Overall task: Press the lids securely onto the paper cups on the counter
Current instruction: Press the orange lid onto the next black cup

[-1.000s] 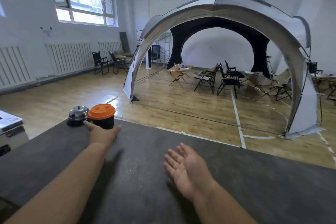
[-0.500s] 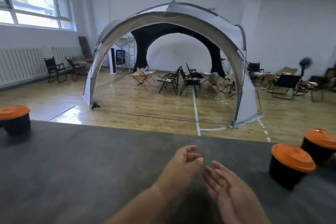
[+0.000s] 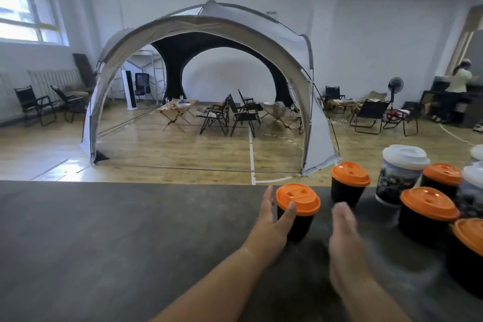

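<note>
A black paper cup with an orange lid (image 3: 298, 202) stands on the dark grey counter (image 3: 104, 243). My left hand (image 3: 273, 222) is at this cup: straight fingers lie along its left side and the thumb rests against its front, just under the lid rim. My right hand (image 3: 342, 230) is blurred, flat and open, over the counter just right of that cup and holding nothing. Behind it stands a second orange-lidded black cup (image 3: 349, 185).
More orange-lidded black cups (image 3: 428, 213) crowd the counter's right end, with white-lidded printed cups (image 3: 400, 172) among them. Beyond the counter's far edge lie a wooden floor, a large arched tent (image 3: 203, 29) and folding chairs. A person stands far right.
The view has swung right, away from the first cup and the bell. Both hands moved right across the counter, and my left hand has reached a cup in the group.
</note>
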A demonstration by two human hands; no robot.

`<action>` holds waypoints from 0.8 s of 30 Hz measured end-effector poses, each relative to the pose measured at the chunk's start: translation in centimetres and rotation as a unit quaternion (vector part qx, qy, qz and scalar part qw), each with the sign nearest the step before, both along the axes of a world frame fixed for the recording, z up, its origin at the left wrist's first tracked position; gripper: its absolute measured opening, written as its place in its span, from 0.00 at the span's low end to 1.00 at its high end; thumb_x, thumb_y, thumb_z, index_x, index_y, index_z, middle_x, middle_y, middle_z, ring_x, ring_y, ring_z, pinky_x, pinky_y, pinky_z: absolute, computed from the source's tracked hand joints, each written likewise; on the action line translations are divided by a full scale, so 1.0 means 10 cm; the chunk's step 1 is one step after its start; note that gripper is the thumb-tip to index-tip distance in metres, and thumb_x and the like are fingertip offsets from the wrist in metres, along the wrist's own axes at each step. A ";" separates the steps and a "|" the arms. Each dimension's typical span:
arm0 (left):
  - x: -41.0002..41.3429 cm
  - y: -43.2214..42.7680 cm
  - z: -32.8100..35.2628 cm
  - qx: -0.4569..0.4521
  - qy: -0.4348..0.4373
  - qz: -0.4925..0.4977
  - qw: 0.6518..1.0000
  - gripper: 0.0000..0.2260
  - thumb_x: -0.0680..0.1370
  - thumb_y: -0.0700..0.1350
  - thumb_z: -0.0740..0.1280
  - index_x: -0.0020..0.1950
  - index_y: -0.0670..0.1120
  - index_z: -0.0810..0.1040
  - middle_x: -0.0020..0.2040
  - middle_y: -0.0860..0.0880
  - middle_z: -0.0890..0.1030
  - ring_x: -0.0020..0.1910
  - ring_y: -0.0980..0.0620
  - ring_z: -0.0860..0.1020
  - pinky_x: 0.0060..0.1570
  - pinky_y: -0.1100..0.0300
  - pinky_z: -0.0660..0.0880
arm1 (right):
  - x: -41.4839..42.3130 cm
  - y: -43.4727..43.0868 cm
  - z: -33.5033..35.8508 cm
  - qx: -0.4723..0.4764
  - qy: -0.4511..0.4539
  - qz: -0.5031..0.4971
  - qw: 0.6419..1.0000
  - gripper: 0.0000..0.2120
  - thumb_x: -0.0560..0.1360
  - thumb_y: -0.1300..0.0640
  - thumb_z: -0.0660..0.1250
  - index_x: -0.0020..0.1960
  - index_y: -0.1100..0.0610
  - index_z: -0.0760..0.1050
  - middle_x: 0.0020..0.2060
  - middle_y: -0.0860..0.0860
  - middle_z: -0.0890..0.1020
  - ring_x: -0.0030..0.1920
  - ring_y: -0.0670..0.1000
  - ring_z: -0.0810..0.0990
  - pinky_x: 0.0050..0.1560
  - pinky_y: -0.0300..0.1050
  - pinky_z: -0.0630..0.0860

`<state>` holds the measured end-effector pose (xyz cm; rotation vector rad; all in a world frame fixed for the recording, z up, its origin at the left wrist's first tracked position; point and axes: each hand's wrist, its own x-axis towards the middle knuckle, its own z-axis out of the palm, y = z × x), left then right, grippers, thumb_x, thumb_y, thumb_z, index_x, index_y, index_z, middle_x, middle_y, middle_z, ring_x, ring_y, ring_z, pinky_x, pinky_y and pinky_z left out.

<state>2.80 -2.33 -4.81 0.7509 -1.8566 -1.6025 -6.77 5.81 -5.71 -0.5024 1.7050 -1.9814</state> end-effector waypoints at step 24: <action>0.35 -0.23 -0.17 -0.085 0.008 0.104 0.991 0.29 0.72 0.70 0.58 0.71 0.66 0.58 0.66 0.58 0.70 0.67 0.56 0.69 0.68 0.56 0.66 | -0.04 -0.59 0.21 0.069 -0.017 0.191 0.979 0.11 0.83 0.55 0.61 0.61 0.57 0.77 0.53 0.57 0.83 0.55 0.56 0.81 0.57 0.50 0.79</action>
